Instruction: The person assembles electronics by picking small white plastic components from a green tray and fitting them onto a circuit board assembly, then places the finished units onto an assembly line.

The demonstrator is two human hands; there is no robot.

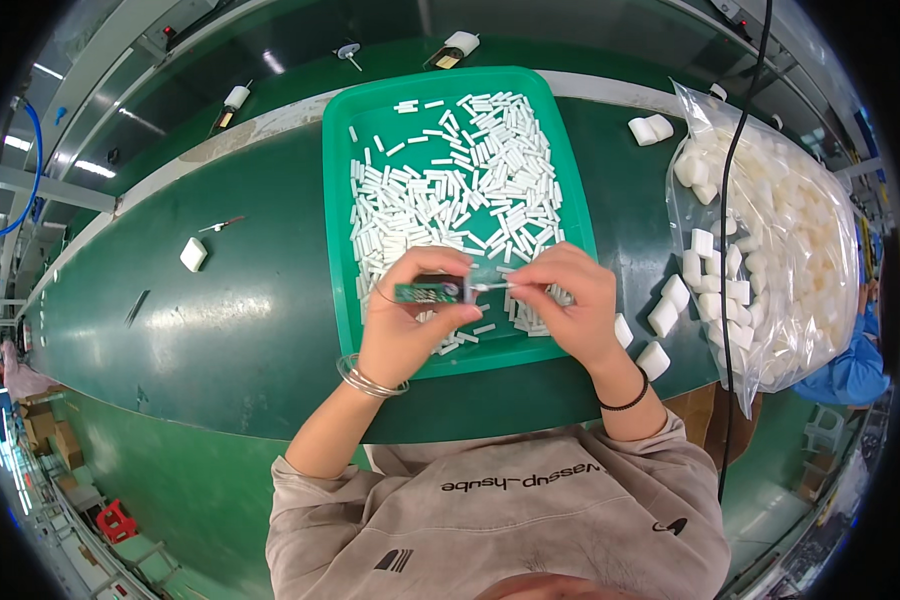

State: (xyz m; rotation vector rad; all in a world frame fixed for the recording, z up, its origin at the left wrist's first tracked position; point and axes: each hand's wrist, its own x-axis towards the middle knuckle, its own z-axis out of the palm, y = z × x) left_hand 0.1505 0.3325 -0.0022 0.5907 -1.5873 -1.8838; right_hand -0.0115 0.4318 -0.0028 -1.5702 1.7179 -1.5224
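Over the near part of a green tray (pixel 582 215), my left hand (pixel 390 325) is closed around a small dark device with a green circuit board (pixel 428 293). My right hand (pixel 582 305) pinches a thin whitish piece (pixel 493 287) that meets the device's right end; whether it is fixed there I cannot tell. Loose short white tubes (pixel 518 150) cover much of the tray beneath and beyond both hands.
At right lies a clear plastic bag (pixel 810 240) of white foam blocks, with loose foam blocks (pixel 662 318) beside it. A black cable (pixel 732 170) hangs across the bag. Another foam block (pixel 193 254) lies at left. Devices with white tops (pixel 460 44) stand along the far strip.
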